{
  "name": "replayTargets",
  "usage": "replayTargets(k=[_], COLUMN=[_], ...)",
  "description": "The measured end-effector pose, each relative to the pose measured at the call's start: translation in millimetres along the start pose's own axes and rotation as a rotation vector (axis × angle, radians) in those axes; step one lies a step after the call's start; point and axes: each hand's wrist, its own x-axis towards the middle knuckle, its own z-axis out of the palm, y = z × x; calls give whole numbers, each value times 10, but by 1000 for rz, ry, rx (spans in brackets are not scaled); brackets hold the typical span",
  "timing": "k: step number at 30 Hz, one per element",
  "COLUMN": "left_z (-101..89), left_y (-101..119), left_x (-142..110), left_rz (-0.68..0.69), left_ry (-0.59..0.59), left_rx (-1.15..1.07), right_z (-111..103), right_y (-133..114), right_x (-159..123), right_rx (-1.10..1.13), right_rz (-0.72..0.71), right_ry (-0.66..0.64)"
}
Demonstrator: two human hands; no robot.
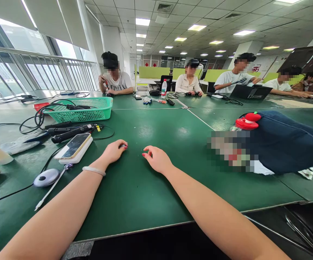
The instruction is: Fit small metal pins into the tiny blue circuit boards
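Observation:
My left hand (114,151) rests over the green table (134,191), its fingers bent together round a small greyish thing (123,146) at the fingertips, too small to name. A pale band (94,170) circles that wrist. Across a short gap, my right hand (158,159) is loosely curled, thumb and forefinger slightly apart, with nothing visible between them. Nearest to my left hand lies a phone (76,144) on a white box (79,155). Beside them are a white cable (55,186) and a round lilac device (47,178).
A green basket (82,113) stands at left behind black handheld tools (72,133), cables and gloves (23,144). At right sits a dark blue bag (283,144) by a red-lidded container (247,122). Opposite, several people work around a bottle (163,89) and a black laptop (250,93).

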Motion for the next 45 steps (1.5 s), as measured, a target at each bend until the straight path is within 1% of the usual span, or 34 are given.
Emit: replayTargets(k=[2, 4, 5, 7, 10, 12, 14, 15, 17, 19, 21, 23, 26, 29, 32, 35, 38, 42, 45], left_z=[120, 197, 212, 201, 144, 134, 158, 179, 219, 242, 242, 228, 203, 185, 183, 204, 229, 234, 220], left_y=[184, 339, 395, 453, 445, 431, 452, 479, 563, 655, 721, 738, 694, 636, 603, 580, 570, 614, 672], left_x=[-63, -138, -172, -222, -252, -259, -276, -292, -340, -400, -450, -471, -444, -400, -381, -375, -369, -378, -399], left_rz=[123, 171, 168, 152, 125, 112, 113, 116, 113, 95, 71, 52, 19, -15, -61, -107, -140, -152, -170], left_ry=[-119, -181, -194, -165, -100, -122, -190, -229, -302, -376, -430, -421, -313, -184, -120, -137, -155, -224, -283], left_rx=[-205, -393, -447, -477, -357, -301, -330, -376, -522, -710, -872, -964, -937, -783, -695, -724, -784, -921, -978], right_z=[4, 7, 9, 17, 38, 53, 57, 52, 28, -11, -51, -76, -72, -39, -13, -20, -50, -69, -48], right_y=[10, 24, 33, 53, 95, 134, 179, 200, 222, 210, 165, 109, 45, 14, 0, -6, -5, -7, -16], right_x=[9, 19, 23, 32, 51, 71, 95, 105, 115, 107, 83, 55, 28, 23, 20, 5, -7, 17, 49], right_rx=[-12, -27, -35, -48, -49, -87, -163, -195, -215, -186, -137, -78, -24, -18, -45, -18, 94, 400, 660], right_rz=[-3, 0, 5, 16, 37, 53, 54, 44, 9, -36, -71, -79, -81, -113, -141, -121, -81, 29, 123], right_ry=[8, 6, 1, -17, -25, 22, 67, 66, 6, -74, -111, -87, -49, -109, -196, -214, -151, -26, 22])
